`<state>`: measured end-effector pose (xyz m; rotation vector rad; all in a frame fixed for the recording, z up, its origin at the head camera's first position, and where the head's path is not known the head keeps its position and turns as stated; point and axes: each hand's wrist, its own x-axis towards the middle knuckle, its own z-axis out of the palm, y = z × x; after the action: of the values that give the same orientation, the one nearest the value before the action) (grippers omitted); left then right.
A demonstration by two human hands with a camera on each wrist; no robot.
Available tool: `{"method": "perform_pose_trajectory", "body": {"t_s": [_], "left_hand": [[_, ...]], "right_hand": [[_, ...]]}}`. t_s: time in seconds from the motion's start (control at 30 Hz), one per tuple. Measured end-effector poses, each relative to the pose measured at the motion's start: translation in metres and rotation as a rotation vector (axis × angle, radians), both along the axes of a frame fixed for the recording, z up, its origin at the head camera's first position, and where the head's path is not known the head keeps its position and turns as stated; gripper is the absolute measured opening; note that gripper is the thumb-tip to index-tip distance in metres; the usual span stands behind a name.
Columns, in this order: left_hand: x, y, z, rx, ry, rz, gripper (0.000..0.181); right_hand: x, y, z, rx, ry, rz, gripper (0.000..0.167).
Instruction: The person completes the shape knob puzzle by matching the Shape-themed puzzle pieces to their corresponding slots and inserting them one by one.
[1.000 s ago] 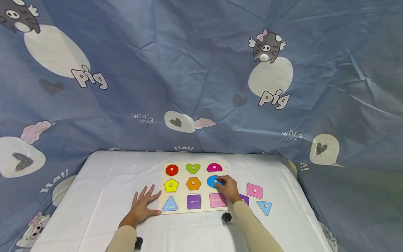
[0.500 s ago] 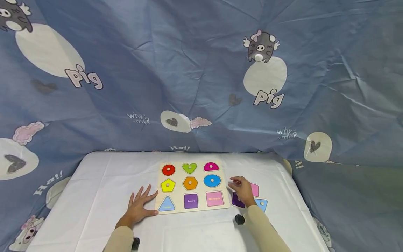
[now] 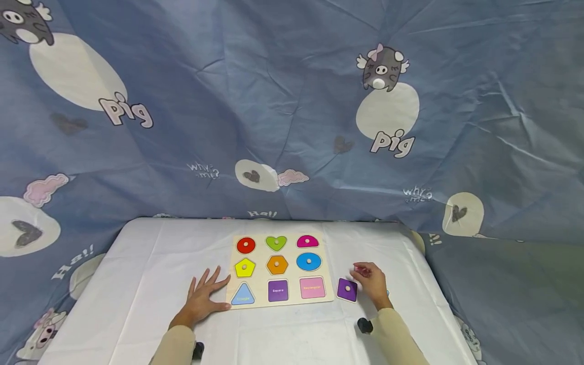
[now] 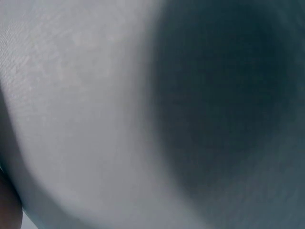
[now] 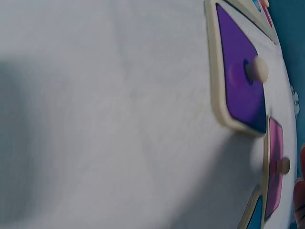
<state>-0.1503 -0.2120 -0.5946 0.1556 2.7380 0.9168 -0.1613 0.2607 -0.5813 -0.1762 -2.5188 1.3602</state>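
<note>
In the head view, a wooden shape board (image 3: 292, 271) lies on the white table. My left hand (image 3: 198, 304) rests spread at its left edge, fingertips touching the rim. Red, green, magenta, yellow, orange and blue knobbed pieces sit in the upper two rows; triangle, square and rectangle areas below show printed words and no knobs. My right hand (image 3: 375, 286) is over the pink knobbed piece (image 3: 362, 271), beside the purple one (image 3: 347, 290). In the right wrist view, fingers (image 5: 299, 200) stand apart from the pink piece's knob (image 5: 283, 166); a blue piece (image 5: 256, 214) lies nearby.
A white cloth (image 3: 283, 334) covers the table, and a blue patterned sheet (image 3: 292, 126) hangs behind it. The left wrist view shows mostly blurred pale cloth (image 4: 86, 119) and dark shadow, with a bit of skin at the lower left corner.
My right hand has left the blue oval's knob and moved right, past the board's edge, to the pink piece. The oval stays on the board. My left hand keeps its place at the board.
</note>
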Motion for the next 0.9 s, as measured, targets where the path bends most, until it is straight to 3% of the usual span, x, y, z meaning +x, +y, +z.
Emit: {"method": "perform_pose_trajectory", "body": {"t_s": [0.23,0.9], "left_hand": [[0.0,0.0,-0.002,0.0,0.005,0.002,0.089],[0.002,0.0,0.001,-0.01,0.017,0.006,0.087]], "right_hand": [[0.013,0.016,-0.002,-0.003,-0.096,-0.032,0.029],[0.05,0.046,-0.01,0.06,-0.232,-0.131,0.03]]}}
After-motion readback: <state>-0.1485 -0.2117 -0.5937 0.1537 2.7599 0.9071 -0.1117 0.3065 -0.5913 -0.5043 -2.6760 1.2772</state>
